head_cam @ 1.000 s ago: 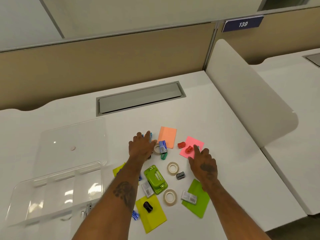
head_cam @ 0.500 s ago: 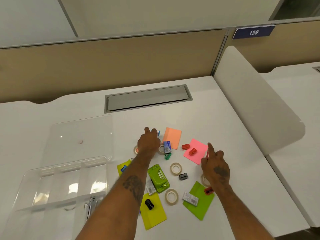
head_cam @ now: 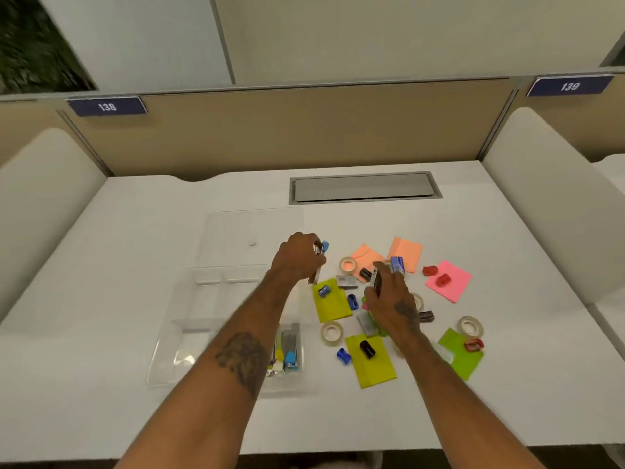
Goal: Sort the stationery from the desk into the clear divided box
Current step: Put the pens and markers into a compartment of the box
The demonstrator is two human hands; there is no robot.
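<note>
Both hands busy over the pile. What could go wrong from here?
1. The left hand grips the blue-tipped stapler just outside the clear box; a slip would likely drop it onto the desk, not into a compartment.
2. The right hand, gripping a slim silver item, hangs low over the clutter; swinging toward the box could knock the blue sharpener or tape roll aside.

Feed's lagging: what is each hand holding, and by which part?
Left hand grips a blue-tipped stapler around its middle, blue end poking out. Right hand grips a slim silver-and-dark item; which part is unclear.
</note>
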